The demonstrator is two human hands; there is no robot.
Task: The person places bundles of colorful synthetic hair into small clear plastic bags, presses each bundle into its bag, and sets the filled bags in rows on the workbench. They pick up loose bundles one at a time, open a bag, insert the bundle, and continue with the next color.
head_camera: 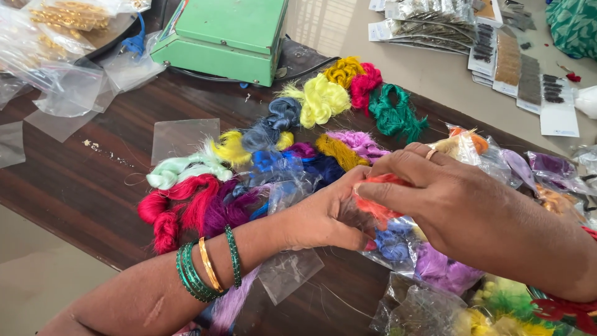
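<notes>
The left hand (326, 218) and the right hand (435, 199) meet near the middle of the wooden table (93, 180), both closed on a small orange-red thread bundle (376, 202); the left fingers pinch it from 9 o'clock and the right fingers press over it from 3 o'clock, so most of the bundle is hidden between them. It seems that the bundle is being pushed into a clear plastic pouch, but I cannot tell where the mouth of the pouch is; to do this well, I judge that one hand should keep the film open while the other feeds the threads gently and together, so that no loose strand catches on the edge. At 6 o'clock of the hands lie filled clear pouches (429, 264) with blue and purple thread inside; at 9 to 12 o'clock many loose bundles are spread, among them red threads (177, 205), a pale green one (171, 169), a yellow one (323, 99) and a dark green one (395, 115). An empty clear pouch (183, 138) lies flat at 10 o'clock; a green metal box (227, 34) stands at 11 o'clock, well apart. The crowd of loose threads just beside the left wrist, with its green bangles (208, 264), could be dragged along.
</notes>
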